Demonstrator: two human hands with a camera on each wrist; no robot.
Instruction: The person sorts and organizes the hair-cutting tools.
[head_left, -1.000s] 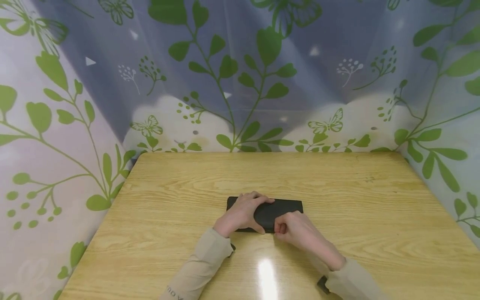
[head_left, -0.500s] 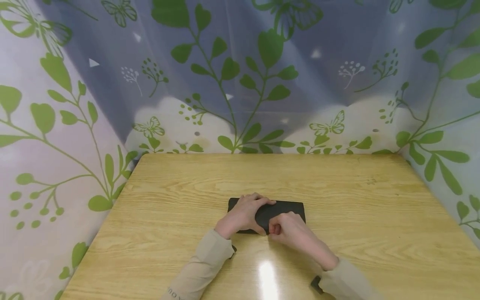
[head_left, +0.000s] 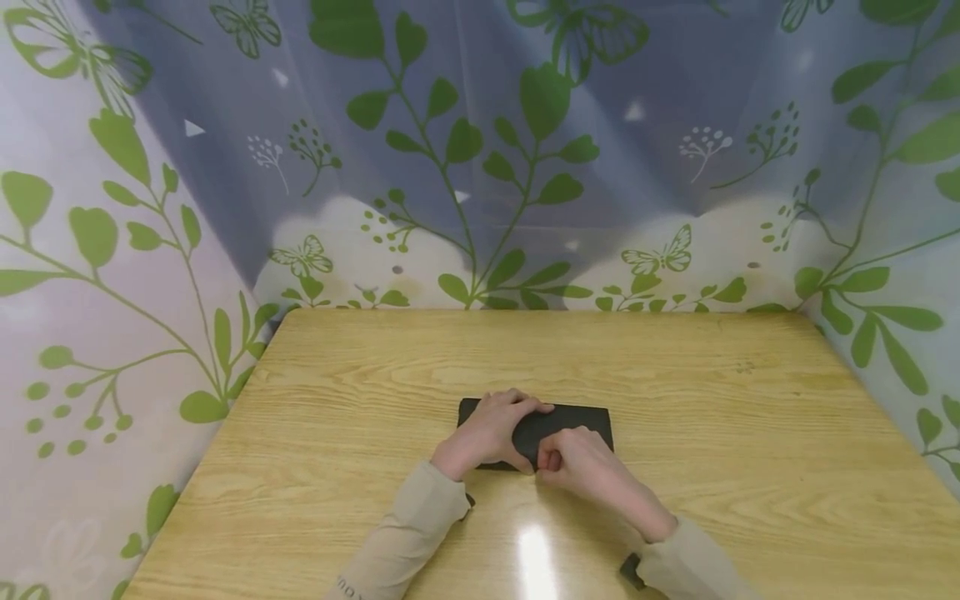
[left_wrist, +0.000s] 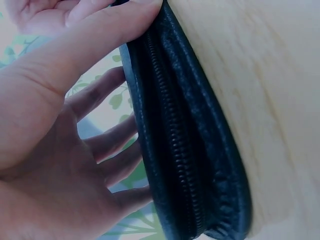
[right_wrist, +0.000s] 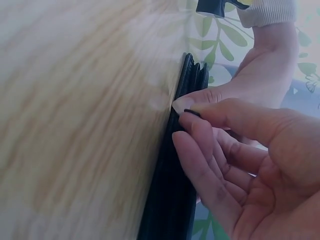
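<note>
A long black zip-up wallet (head_left: 581, 416) lies flat near the middle of the table. My left hand (head_left: 487, 427) holds its left half, fingers spread over the top towards the far edge and thumb on the near edge. In the left wrist view, the zip (left_wrist: 175, 130) runs along the wallet's side, its teeth meshed left of the thumb. At the near edge, beside the left thumb, my right hand (head_left: 585, 463) pinches a small dark zip pull (right_wrist: 192, 113) between thumb and forefinger. The slider itself is hidden behind fingertips.
The wood-grain table (head_left: 360, 350) extends around the wallet on all sides. A leaf-patterned curtain (head_left: 420, 208) hangs at its back and sides. Dark wrist devices (head_left: 632, 571) show at the sleeves. Light glares off the tabletop nearest the person.
My right hand has slid a little left along the wallet's near edge, up to the left thumb, then stayed there. The left hand keeps its hold. The head view has shifted slightly.
</note>
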